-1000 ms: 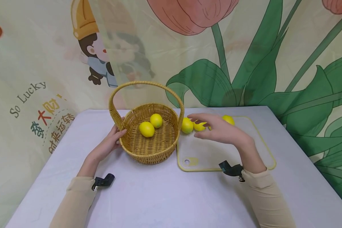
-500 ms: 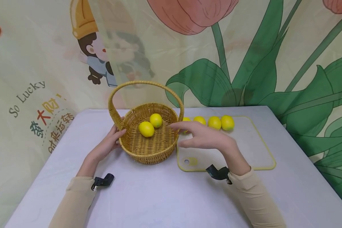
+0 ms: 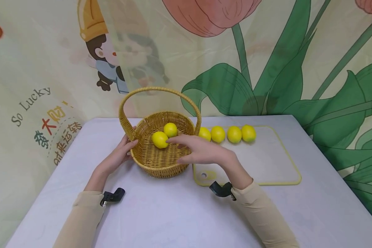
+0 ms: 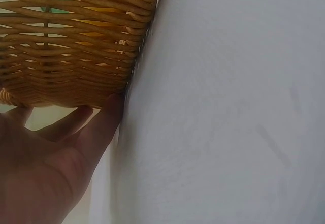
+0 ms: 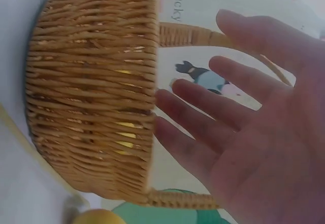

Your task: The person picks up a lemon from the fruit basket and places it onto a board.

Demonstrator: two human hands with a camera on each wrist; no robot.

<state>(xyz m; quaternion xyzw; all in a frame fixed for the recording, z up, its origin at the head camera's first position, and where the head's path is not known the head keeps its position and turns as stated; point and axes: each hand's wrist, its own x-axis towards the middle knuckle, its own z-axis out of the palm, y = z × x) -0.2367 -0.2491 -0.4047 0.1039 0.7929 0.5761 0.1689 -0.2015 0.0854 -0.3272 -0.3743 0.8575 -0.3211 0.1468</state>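
A round wicker basket (image 3: 164, 172) with a tall arched handle stands left of centre on the table. Two lemons, a larger lemon (image 3: 159, 140) and a smaller lemon (image 3: 170, 130), lie inside it. My left hand (image 3: 119, 155) touches the basket's left side near the handle base. In the left wrist view, extended fingers (image 4: 99, 127) rest against the outer weave. Over the basket's right rim reaches my right hand (image 3: 201, 150), holding nothing. Its fingers (image 5: 198, 102) are spread and fairly straight in the right wrist view, beside the basket's rim.
Right of the basket lies a white cutting board (image 3: 251, 165) with a yellow edge. Several lemons (image 3: 234, 134) form a row along its far side. A printed cloth (image 3: 220, 75) hangs behind the table (image 3: 161, 220).
My right hand has moved left from above the lemons on the board to over the basket's right side. The left hand stays at the basket, and both lemons inside keep their places.
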